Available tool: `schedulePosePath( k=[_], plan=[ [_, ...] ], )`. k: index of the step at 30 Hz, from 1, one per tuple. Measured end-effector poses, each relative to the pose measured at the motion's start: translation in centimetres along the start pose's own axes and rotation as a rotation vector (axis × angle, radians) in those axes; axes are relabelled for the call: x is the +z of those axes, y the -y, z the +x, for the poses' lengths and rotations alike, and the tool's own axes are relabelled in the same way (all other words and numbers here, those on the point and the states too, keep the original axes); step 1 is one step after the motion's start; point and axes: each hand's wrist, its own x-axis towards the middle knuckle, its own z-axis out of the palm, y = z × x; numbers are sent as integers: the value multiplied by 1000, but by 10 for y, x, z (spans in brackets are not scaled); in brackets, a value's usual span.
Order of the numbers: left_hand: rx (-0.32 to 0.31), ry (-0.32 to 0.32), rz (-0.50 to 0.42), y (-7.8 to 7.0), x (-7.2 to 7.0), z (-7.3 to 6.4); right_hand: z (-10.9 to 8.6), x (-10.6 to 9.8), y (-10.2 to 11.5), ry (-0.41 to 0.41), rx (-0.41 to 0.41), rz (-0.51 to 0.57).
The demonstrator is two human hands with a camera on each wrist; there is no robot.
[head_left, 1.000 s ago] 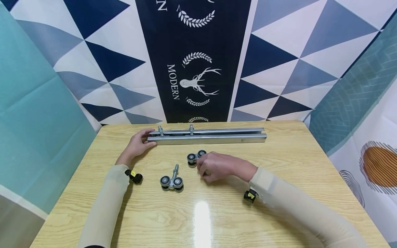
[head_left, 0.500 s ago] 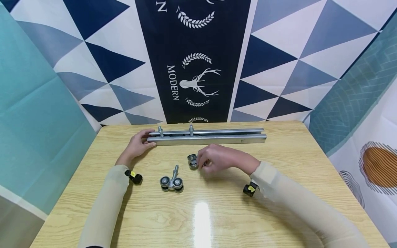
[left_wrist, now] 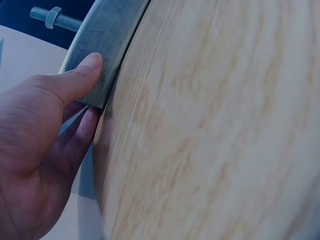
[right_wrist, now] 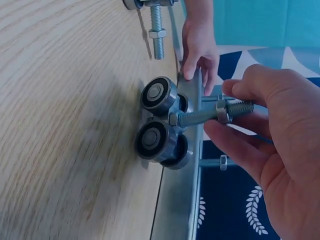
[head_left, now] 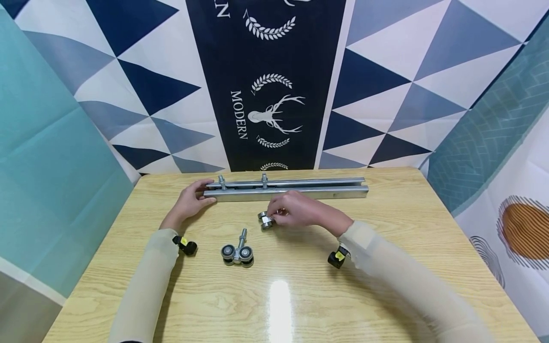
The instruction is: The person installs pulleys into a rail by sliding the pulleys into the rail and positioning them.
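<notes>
A steel channel track (head_left: 291, 193) lies along the back of the table, with two threaded bolts (head_left: 264, 180) standing up from its slot. My left hand (head_left: 190, 199) holds the track's left end, thumb on the front face and fingers at the end, as the left wrist view shows. In front of the track, my right hand (head_left: 296, 209) pinches the bolt of a four-wheeled roller trolley (right_wrist: 160, 122) near its nut. Its wheels point left and down, close over the table. A second roller trolley (head_left: 238, 252) rests on its wheels nearer me, bolt pointing away.
The wooden table (head_left: 206, 300) carries a bright light reflection near the front. A patterned cloth backdrop (head_left: 274, 95) rises right behind its far edge. Cloth panels (head_left: 55, 143) stand along both sides. Each wrist wears a small black camera (head_left: 336, 257).
My right hand has lifted the roller trolley, turned it so the wheels face left, and moved it slightly toward the track. The left hand, the track and the second trolley stay put.
</notes>
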Motion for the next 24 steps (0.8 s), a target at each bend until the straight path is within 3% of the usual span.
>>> schedulePosePath(
  k=[7,16,24],
  plan=[
    [-7,5,-11,0,1,0,1,2,-3,-2,61,-10],
    [5,2,-8,1,0,-1,4,2,-3,-17,71,-34],
    [1,0,-7,0,0,-1,11,-2,10,-40,209,-37]
  ],
)
